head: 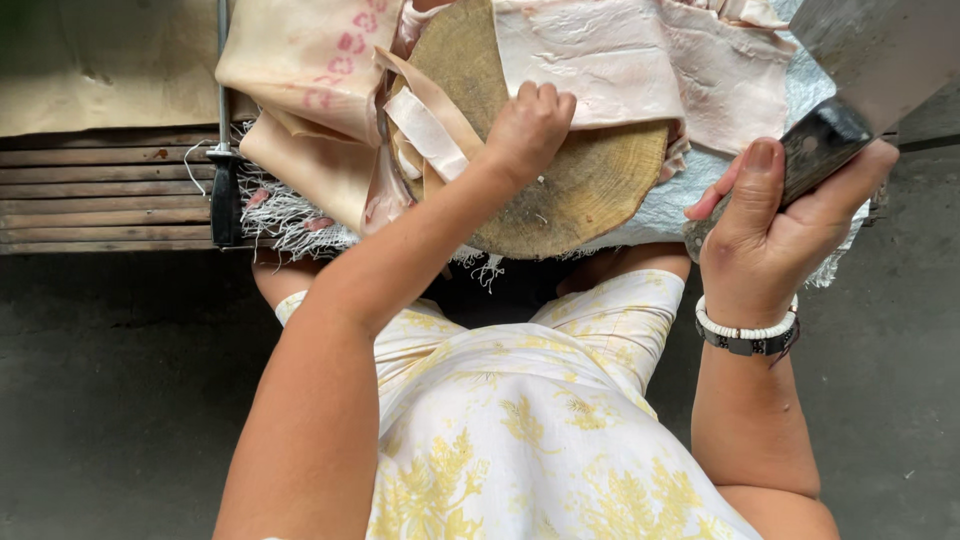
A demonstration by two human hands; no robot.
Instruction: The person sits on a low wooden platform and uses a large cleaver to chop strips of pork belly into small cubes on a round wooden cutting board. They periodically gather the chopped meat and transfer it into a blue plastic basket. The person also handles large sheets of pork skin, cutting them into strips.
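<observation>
A round wooden chopping block [590, 180] lies in front of me on a frayed white cloth [680, 205]. Pale sheets of raw skin [640, 60] hang over its far side, and cut strips [425, 130] lie on its left part. My left hand [530, 125] rests closed on the block, pressing the near edge of the big sheet. My right hand [770, 230] is raised to the right of the block, wrapped around the dark handle of a cleaver [880, 50] whose wide metal blade points up and away.
More folded skin with faint red stamps [310, 60] is piled at the left. A knife with a black handle [224, 195] lies on a low slatted wooden bench [100, 190]. Dark concrete floor surrounds my lap in a yellow-flowered dress.
</observation>
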